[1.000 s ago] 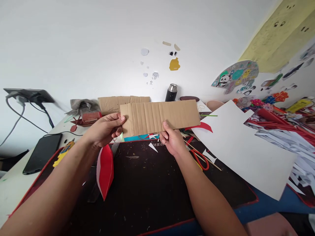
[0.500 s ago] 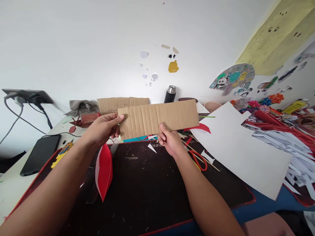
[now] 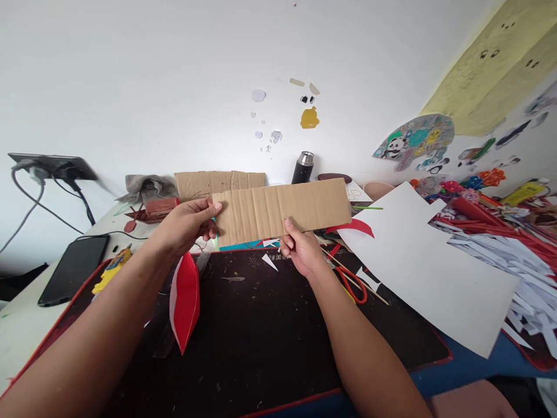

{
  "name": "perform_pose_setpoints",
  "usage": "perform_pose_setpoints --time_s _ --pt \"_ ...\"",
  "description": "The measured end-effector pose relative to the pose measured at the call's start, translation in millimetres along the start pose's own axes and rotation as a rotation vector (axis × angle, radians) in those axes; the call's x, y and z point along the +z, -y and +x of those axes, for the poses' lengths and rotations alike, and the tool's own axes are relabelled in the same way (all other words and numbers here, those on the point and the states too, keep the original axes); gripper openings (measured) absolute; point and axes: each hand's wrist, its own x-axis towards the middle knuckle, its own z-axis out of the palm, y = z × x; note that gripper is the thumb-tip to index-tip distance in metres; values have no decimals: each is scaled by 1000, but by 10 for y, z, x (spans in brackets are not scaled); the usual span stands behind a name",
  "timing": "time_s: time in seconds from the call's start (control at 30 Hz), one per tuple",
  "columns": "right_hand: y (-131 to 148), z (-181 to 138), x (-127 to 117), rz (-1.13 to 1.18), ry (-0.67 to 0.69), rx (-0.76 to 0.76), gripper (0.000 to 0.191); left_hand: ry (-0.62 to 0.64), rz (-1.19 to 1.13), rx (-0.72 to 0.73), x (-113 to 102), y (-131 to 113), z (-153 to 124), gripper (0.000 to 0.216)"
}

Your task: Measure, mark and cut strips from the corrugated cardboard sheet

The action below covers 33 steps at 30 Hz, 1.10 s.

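A long strip of brown corrugated cardboard [image 3: 261, 212] is held up over the back of the dark mat. My left hand [image 3: 191, 223] pinches its left end, thumb on the near face. From below, my right hand [image 3: 300, 247] grips the lower edge right of the middle, with the thumb in front and the fingers partly hidden behind. Under my left hand lies a red folded paper piece [image 3: 185, 305] with pointed ends. Orange-handled scissors [image 3: 355, 285] and thin wooden sticks [image 3: 374, 293] rest just right of my right forearm.
A dark mat [image 3: 261, 348] with paper scraps covers the table. White paper sheets [image 3: 435, 267] and a heap of paper strips [image 3: 513, 261] lie right. A black phone [image 3: 73, 270] and a yellow glue gun [image 3: 111, 273] are left. A black flask [image 3: 303, 168] stands by the wall.
The view has shifted very slightly. Both hands keep their hold on the cardboard, which stays in nearly the same place.
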Motion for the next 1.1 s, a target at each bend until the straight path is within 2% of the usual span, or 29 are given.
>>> perform_pose_setpoints --time_s 0.2,0.4,0.53,0.77,0.93,1.1 --pt "-30 17 -28 10 9 1 71 155 112 -97 29 -49 -64 38" --pt "-25 28 -35 28 -14 7 74 198 115 -106 25 -88 -84 33" --pt "-36 29 -25 13 -26 20 74 130 91 -110 -3 -5 -42 38" --pt "-28 -3 19 19 -16 17 70 7 -15 -66 47 110 54 35" --pt "-11 -11 36 52 -19 43 72 -17 -38 -35 97 101 37 37" --pt "-30 23 -7 58 -27 6 70 -23 -74 -61 149 95 4 31"
